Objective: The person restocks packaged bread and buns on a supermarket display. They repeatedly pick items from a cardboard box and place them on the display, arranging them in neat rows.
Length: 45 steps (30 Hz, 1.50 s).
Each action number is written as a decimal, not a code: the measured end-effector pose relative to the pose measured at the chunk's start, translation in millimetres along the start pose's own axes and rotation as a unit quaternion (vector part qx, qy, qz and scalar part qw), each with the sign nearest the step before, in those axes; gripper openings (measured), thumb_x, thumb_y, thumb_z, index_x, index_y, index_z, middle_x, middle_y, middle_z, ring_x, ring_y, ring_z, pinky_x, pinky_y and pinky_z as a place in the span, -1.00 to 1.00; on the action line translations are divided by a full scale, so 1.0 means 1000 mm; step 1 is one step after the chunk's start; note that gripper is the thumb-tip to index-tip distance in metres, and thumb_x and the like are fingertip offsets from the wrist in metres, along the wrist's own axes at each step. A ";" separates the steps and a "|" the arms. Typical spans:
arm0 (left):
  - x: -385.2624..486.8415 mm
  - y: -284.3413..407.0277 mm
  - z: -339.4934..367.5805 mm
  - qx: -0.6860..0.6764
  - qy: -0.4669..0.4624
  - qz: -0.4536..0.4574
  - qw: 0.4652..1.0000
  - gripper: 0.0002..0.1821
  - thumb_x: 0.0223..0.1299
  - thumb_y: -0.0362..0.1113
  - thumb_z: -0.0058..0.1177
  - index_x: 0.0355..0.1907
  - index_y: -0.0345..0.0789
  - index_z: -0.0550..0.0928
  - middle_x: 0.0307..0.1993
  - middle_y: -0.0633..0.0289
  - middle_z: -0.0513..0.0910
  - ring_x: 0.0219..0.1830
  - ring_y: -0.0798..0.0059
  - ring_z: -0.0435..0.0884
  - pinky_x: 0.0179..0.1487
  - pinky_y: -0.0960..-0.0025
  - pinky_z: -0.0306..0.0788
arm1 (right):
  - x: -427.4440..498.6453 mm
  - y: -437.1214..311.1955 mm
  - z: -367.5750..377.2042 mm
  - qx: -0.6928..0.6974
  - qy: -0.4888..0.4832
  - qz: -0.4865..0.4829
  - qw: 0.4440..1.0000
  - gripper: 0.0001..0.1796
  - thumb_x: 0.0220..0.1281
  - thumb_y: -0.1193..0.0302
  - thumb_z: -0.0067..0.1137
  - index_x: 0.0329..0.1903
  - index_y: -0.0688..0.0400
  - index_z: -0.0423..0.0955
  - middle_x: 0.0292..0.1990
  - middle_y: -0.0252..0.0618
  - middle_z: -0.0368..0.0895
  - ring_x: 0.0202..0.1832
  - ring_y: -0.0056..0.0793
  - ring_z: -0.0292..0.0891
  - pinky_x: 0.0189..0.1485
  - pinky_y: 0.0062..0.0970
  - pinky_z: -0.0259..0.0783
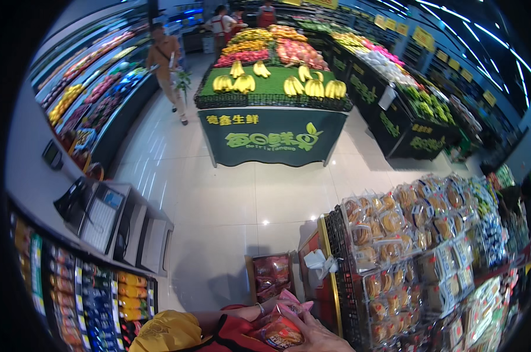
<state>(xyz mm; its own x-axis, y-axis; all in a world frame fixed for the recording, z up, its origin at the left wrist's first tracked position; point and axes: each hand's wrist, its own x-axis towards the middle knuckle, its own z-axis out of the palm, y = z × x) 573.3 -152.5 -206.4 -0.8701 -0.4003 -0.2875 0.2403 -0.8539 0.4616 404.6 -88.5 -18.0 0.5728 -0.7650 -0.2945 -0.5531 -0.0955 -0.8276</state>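
Note:
At the bottom middle, my right hand [314, 332] is closed around a pink and red plastic food packet [283, 332] with printed writing, held against a red apron. My left hand [265, 309], with a bracelet at its wrist, reaches in from the left and touches the top of that packet; its fingers are partly hidden by pink wrapping. Just beyond my hands, an open cardboard box [249, 275] of similar red packets stands on the tiled floor.
A display rack of packaged baked goods [393, 220] stands at right. Bottled drinks [131, 290] and a weighing scale counter [102, 220] are at left. A banana stand [274, 136] is ahead. One person [164, 57] walks at upper left; several people are farther back.

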 end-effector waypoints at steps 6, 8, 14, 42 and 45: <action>-0.005 -0.022 0.029 -0.017 0.094 0.064 0.993 -0.56 0.31 -0.16 -0.04 0.16 -0.34 0.46 0.12 0.14 0.55 0.10 0.26 0.55 0.17 0.16 0.47 | -0.022 0.051 -0.049 -0.002 -0.123 -0.127 0.984 0.18 -0.15 -0.09 0.42 0.48 0.05 -0.04 0.39 0.17 -0.06 0.44 0.18 -0.16 0.41 0.01 -0.05; 0.005 -0.026 0.040 -0.022 0.123 0.077 0.989 -0.55 0.30 -0.15 -0.04 0.16 -0.35 0.47 0.11 0.14 0.55 0.10 0.26 0.55 0.17 0.16 0.47 | -0.031 0.061 -0.056 0.014 -0.151 -0.089 0.984 0.18 -0.19 -0.12 0.42 0.47 0.02 0.00 0.32 0.24 0.03 0.38 0.22 -0.01 0.40 -0.01 0.01; 0.035 -0.002 0.073 0.016 0.190 0.186 0.964 -0.55 0.30 -0.14 -0.05 0.15 -0.36 0.48 0.11 0.13 0.56 0.10 0.24 0.56 0.16 0.14 0.48 | -0.079 0.057 -0.090 -0.056 0.060 -0.211 0.974 0.03 -0.22 0.05 0.48 0.38 0.03 0.19 0.15 0.07 0.22 0.20 0.08 0.24 0.25 -0.15 0.22; 0.073 0.091 0.138 0.082 0.481 0.302 0.819 -0.55 0.20 -0.15 0.01 0.07 -0.37 0.55 0.02 0.08 0.61 0.05 0.17 0.57 0.09 0.09 0.50 | -0.410 0.450 -0.520 -0.153 0.408 0.420 0.796 0.20 -0.48 0.01 0.58 0.40 -0.33 0.15 0.24 0.04 0.20 0.30 0.06 0.20 0.32 -0.13 0.26; 0.081 0.107 0.136 0.096 0.473 0.311 0.819 -0.56 0.22 -0.13 -0.01 0.07 -0.37 0.55 0.02 0.08 0.61 0.05 0.18 0.58 0.11 0.10 0.49 | -0.411 0.447 -0.506 -0.172 0.415 0.382 0.808 0.17 -0.41 0.02 0.56 0.41 -0.33 0.12 0.22 0.02 0.23 0.28 0.06 0.22 0.31 -0.15 0.25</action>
<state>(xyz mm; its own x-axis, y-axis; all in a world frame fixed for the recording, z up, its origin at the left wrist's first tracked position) 470.1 -231.0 -66.0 0.1395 -0.8938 -0.4263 0.3598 -0.3553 0.8627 -384.3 -139.2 -25.0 -0.5390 -0.8342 -0.1165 -0.7705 0.5442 -0.3318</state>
